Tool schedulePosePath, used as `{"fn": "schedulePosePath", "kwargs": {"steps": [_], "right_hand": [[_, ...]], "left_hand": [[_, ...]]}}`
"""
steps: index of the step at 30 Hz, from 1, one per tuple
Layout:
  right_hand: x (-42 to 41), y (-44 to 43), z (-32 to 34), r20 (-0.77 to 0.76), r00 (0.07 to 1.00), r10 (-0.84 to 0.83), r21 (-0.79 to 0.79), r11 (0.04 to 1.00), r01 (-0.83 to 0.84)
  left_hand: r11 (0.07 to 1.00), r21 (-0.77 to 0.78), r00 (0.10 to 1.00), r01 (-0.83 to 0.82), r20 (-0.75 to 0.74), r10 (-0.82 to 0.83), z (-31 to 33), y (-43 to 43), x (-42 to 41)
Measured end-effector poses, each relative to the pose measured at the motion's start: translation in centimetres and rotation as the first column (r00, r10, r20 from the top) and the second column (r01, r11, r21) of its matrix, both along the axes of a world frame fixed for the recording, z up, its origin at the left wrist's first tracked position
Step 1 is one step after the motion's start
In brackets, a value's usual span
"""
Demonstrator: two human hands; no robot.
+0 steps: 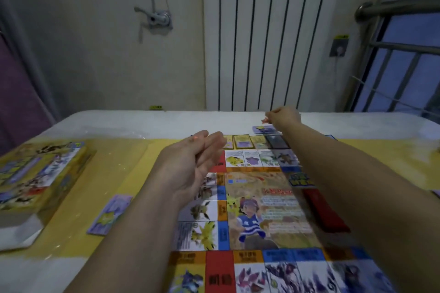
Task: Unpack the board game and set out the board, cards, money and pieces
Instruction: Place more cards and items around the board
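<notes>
Seemingly to lay cards (241, 141) along the far edge of the board (262, 209), the right hand (284, 116) reaches over the deck (264, 129), its fingers (270, 115) curled on something I cannot tell, while the left hand (190, 162) hovers with straight fingers.

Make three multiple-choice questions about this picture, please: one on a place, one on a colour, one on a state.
1. Where does the game box lie? A) left of the board B) on the board C) right of the board
2. What colour is the card stack between box and board? A) green B) purple C) white
3. How is the left hand? A) gripping a card B) flat on the box C) open, holding nothing
Answers: 1 A, it lies beyond the board's left side; 2 B, its top face is purple; 3 C, its fingers are straight above the board.
</notes>
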State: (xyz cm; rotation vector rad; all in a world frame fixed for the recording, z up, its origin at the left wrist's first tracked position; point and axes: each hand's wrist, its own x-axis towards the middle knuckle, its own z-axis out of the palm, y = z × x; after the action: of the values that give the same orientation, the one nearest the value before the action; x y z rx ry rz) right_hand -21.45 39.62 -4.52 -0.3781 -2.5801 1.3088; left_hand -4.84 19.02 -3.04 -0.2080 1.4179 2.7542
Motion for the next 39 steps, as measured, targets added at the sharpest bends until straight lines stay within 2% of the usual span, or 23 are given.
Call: {"fn": "schedulePosePath", "kwargs": {"steps": [5,10,12,15,18,22,24,27,28,30,34,39], "right_hand": [[0.4,0.7,-0.8,0.031,0.999,-0.043,0.088,0.995,0.040],[6.6,-1.3,1.2,-0.039,0.976,0.215,0.016,0.977,-0.215],[10.4,-3.4,2.8,-0.017,0.922,0.388,-0.009,0.922,-0.388],[15.8,-7.5,4.6,0.044,0.761,0.647,-0.031,0.763,-0.646],[19.4,-12.0,4.7,0.018,0.656,0.754,-0.033,0.656,-0.754],[21.7,-17.2,3.7,-0.038,0.622,0.782,-0.114,0.615,-0.780],[21.9,-18.7,3.2,-0.032,0.634,0.772,-0.136,0.625,-0.768],[21.5,-20.4,2.2,-0.047,0.687,0.725,-0.107,0.680,-0.725],[21.1,-21.0,1.8,-0.048,0.701,0.712,-0.088,0.696,-0.713],[20.2,-22.1,0.9,-0.028,0.723,0.690,-0.026,0.722,-0.691],[18.7,-22.8,-0.2,0.066,0.769,0.635,0.168,0.753,-0.636],[20.9,-20.3,1.6,0.015,0.753,0.658,0.194,0.737,-0.648]], "left_hand": [[0.987,-0.121,0.994,-0.105,-0.026,0.102,-0.3,-0.9,-0.2],[0.969,-0.233,0.996,-0.086,-0.036,0.080,0.0,-1.4,1.5],[0.956,-0.281,0.996,-0.089,-0.029,0.084,0.1,-2.0,2.7],[0.883,-0.453,0.993,-0.122,-0.058,0.107,-0.1,-3.8,5.2],[0.766,-0.617,0.984,-0.178,-0.121,0.131,-0.3,-6.5,7.9],[0.726,-0.632,0.963,-0.269,-0.173,0.206,-0.8,-9.8,10.5],[0.691,-0.620,0.928,-0.371,-0.229,0.293,-1.3,-10.8,11.2],[0.581,-0.520,0.777,-0.626,-0.358,0.517,-2.6,-11.6,11.5],[0.542,-0.490,0.727,-0.682,-0.379,0.572,-3.0,-11.8,11.4],[0.517,-0.456,0.684,-0.725,-0.387,0.618,-3.7,-12.1,11.1],[0.530,-0.455,0.694,-0.716,-0.377,0.614,-4.0,-12.3,10.8],[0.568,-0.463,0.732,-0.681,-0.385,0.563,-3.3,-11.6,11.6]]}}
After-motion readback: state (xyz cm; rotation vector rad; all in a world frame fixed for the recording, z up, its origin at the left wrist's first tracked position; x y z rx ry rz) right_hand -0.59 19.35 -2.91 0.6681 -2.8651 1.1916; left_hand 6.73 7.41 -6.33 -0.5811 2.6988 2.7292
